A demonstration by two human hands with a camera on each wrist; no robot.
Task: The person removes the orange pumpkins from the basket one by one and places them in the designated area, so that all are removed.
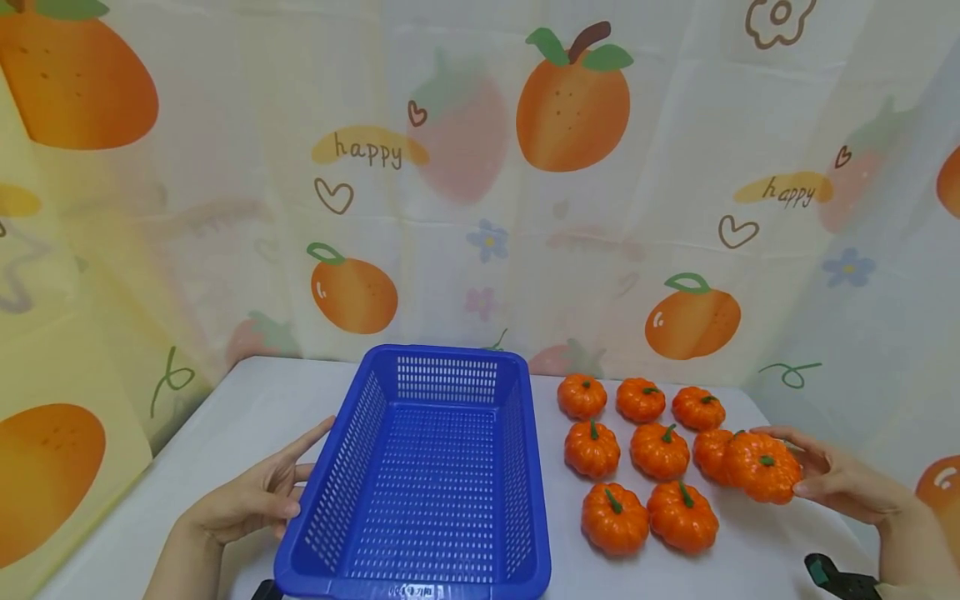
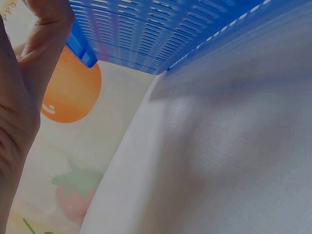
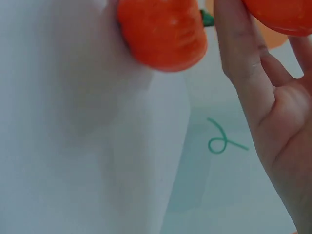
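Blue basket (image 1: 420, 467) sitting mid-table, long side running away from the camera, nothing inside it. Left hand (image 1: 258, 492) resting against the basket's left wall, fingers fairly straight and laid along the rim, thumb tucked near the lower edge; from the left wrist view, fingertips (image 2: 46, 19) pressed to the slotted blue wall (image 2: 161, 34), white table (image 2: 219, 161) stretching below. To the right of the basket, a cluster of small orange pumpkins: three in the far row (image 1: 640, 399), more in the middle row (image 1: 659, 450), two in the near row (image 1: 649, 518), all with green stems up. Right hand (image 1: 832, 479) at the far right of that cluster, fingers and thumb curled round one pumpkin (image 1: 761, 467), held just above the table and overlapping the right end of the middle row. Right wrist view blurred and close: fingers (image 3: 243, 53) wrapped under an orange shape (image 3: 282, 14), another pumpkin (image 3: 163, 31) just beside it over the white table. Fruit-printed curtain (image 1: 570, 100) hanging behind the basket and wrapping both sides. Dark clip-like object (image 1: 836, 575) at the near right edge of the table.
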